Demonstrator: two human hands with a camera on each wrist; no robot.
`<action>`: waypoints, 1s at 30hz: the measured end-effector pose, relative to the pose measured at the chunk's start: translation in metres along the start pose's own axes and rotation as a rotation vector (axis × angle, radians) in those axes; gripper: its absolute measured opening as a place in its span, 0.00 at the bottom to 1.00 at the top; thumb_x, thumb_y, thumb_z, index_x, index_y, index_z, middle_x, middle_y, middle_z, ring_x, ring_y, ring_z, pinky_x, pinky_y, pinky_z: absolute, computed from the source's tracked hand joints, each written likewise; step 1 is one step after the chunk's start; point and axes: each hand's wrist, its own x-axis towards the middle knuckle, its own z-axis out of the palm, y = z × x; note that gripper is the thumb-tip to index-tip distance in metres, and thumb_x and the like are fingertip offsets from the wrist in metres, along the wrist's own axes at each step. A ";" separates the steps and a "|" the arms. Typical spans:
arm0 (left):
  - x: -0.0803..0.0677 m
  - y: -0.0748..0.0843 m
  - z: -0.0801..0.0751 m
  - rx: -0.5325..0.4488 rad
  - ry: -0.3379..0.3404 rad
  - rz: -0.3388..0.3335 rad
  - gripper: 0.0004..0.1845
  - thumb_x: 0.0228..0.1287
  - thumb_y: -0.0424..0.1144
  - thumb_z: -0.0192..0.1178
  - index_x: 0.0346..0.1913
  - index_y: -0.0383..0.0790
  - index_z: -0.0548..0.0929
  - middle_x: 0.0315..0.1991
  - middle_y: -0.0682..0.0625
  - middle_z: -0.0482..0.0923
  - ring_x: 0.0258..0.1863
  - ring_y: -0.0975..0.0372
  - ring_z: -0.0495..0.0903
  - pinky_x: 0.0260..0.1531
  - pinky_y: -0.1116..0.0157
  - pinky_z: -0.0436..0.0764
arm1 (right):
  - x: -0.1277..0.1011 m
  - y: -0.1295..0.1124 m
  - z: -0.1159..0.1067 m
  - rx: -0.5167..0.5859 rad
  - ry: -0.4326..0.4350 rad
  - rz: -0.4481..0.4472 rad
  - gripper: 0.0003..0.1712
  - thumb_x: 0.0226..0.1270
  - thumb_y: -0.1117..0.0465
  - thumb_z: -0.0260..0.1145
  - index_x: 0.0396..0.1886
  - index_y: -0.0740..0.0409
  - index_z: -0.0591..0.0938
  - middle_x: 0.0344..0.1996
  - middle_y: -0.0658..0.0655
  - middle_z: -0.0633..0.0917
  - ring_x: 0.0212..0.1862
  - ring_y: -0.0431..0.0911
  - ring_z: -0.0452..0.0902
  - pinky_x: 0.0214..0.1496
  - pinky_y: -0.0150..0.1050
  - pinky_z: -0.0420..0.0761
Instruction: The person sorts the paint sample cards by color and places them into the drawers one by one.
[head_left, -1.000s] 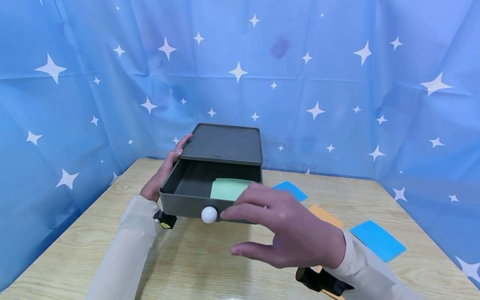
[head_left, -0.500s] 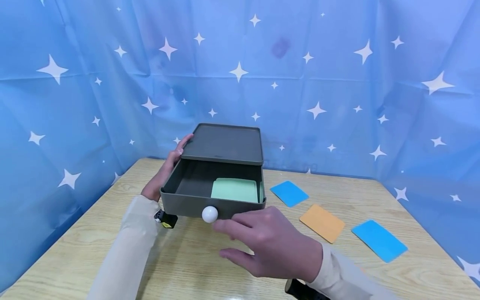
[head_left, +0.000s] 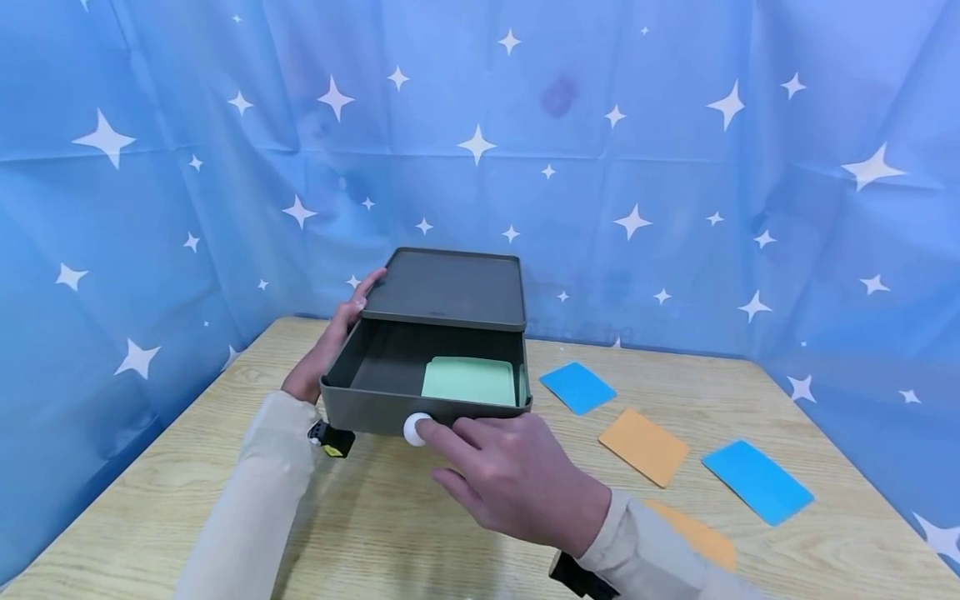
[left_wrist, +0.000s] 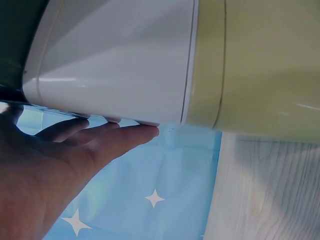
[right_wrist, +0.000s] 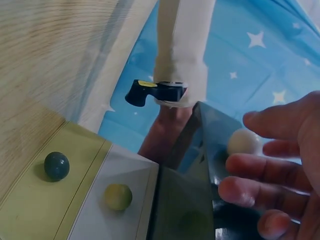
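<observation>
**Right hand at the drawer knob, left hand steadying the case**

Head view: a dark grey drawer unit (head_left: 448, 287) stands on a pale wooden table (head_left: 420, 533) before a blue star-patterned curtain (head_left: 675, 150). Its drawer (head_left: 360, 400) is pulled out, and a light green card (head_left: 468, 380) lies flat inside, toward the drawer's right front. The right hand (head_left: 517, 487) is at the drawer front, its forefinger tip touching the white knob (head_left: 412, 428) with the other fingers loosely bent beneath; it grasps nothing. The left hand (head_left: 330, 342) lies along the unit's left side, fingers straight and pressed to the case near its top edge. To the right of the drawer, on the table, lie a blue card (head_left: 578, 387), an orange card (head_left: 645, 446), a second blue card (head_left: 757, 482) and part of another orange card (head_left: 693, 537) beside the right sleeve.

Left wrist view: the left hand (left_wrist: 55, 165) shows straight, released fingers touching a white and yellow-green stacked surface (left_wrist: 150, 60) seen very close; what that surface is cannot be told.

Right wrist view: the right hand (right_wrist: 280, 170) has relaxed, slightly curled fingers just beside the white knob (right_wrist: 243, 141), and whether they touch it cannot be told here. Small knobs (right_wrist: 118, 196) show on other fronts below.
</observation>
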 end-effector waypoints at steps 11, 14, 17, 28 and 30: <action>-0.001 -0.002 0.000 -0.010 0.004 -0.001 0.32 0.77 0.53 0.24 0.81 0.62 0.37 0.83 0.56 0.31 0.81 0.49 0.40 0.67 0.42 0.60 | 0.007 -0.008 0.008 -0.183 0.034 0.002 0.11 0.70 0.62 0.63 0.50 0.51 0.81 0.18 0.44 0.78 0.20 0.36 0.72 0.20 0.30 0.71; 0.000 -0.003 0.000 -0.007 0.007 0.002 0.33 0.76 0.53 0.24 0.81 0.62 0.37 0.83 0.55 0.31 0.81 0.48 0.39 0.67 0.40 0.59 | 0.008 -0.010 0.008 -0.202 0.022 0.006 0.14 0.65 0.62 0.69 0.50 0.52 0.81 0.20 0.45 0.79 0.20 0.37 0.73 0.21 0.30 0.73; 0.001 -0.002 0.000 0.000 0.007 0.007 0.33 0.76 0.53 0.24 0.81 0.61 0.37 0.83 0.54 0.31 0.81 0.48 0.40 0.67 0.41 0.60 | 0.010 -0.011 0.008 -0.214 0.012 0.011 0.17 0.62 0.61 0.73 0.50 0.52 0.81 0.20 0.45 0.80 0.20 0.37 0.73 0.22 0.30 0.74; 0.003 -0.005 -0.001 0.003 0.000 0.006 0.33 0.76 0.53 0.24 0.81 0.62 0.37 0.83 0.54 0.32 0.81 0.48 0.41 0.67 0.41 0.60 | 0.011 -0.011 0.008 -0.225 0.028 0.015 0.15 0.62 0.60 0.73 0.47 0.52 0.82 0.21 0.45 0.82 0.21 0.37 0.76 0.25 0.31 0.78; 0.003 -0.005 0.000 0.005 0.000 0.005 0.33 0.76 0.54 0.24 0.81 0.62 0.38 0.83 0.54 0.32 0.81 0.48 0.42 0.67 0.41 0.60 | 0.011 -0.010 0.008 -0.227 0.032 0.014 0.15 0.61 0.60 0.74 0.47 0.52 0.82 0.21 0.45 0.83 0.21 0.37 0.77 0.25 0.31 0.78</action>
